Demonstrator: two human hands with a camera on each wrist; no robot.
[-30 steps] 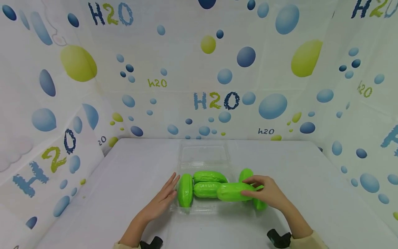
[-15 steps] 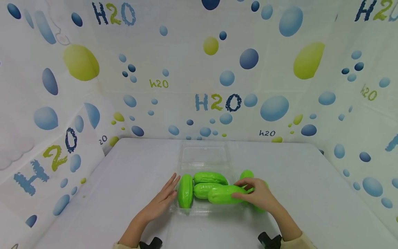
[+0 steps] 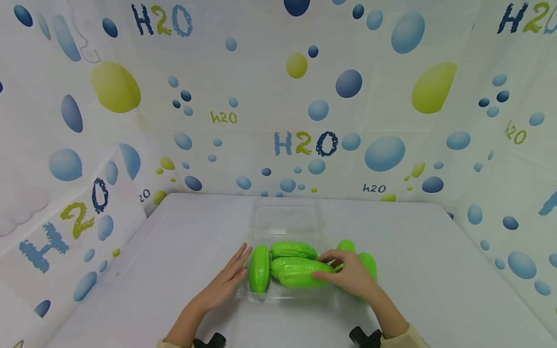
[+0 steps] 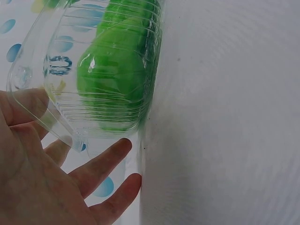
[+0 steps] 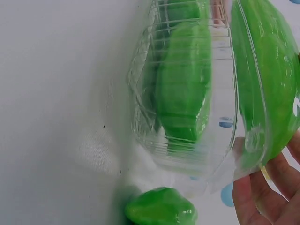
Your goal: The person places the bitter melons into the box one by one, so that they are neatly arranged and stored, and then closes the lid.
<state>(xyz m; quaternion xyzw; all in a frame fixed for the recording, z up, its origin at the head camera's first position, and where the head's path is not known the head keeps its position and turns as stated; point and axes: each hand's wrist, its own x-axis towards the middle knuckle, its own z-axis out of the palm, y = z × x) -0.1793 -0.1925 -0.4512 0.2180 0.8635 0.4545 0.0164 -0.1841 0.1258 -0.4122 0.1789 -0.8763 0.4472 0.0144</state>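
Note:
My right hand [image 3: 351, 276] pinches the stalk end of a long, glossy green vegetable [image 3: 300, 279], its exact kind unclear, above a hinged clear plastic box [image 3: 296, 296]. In the right wrist view the held vegetable [image 5: 267, 70] leans above the box's rim, with fingertips [image 5: 279, 173] beneath its end. Inside the box, one similar vegetable [image 3: 259, 269] lies along the left side and another [image 3: 293, 250] along the back. A third, in the middle, is mostly covered by the held one. My left hand [image 3: 225, 282], fingers extended, is at the box's left side; contact is unclear.
Just right of the box lie more green vegetables [image 3: 369, 264] on the white table [image 3: 417, 270], partly behind my right hand. The box's transparent lid [image 3: 285, 217] is folded back toward the patterned wall cloth [image 3: 270, 87]. Black wrist cameras [image 3: 364, 337] sit at both wrists.
My right hand has moved left with the held vegetable, bringing it from the box's right end over its middle. The left hand has stayed in place.

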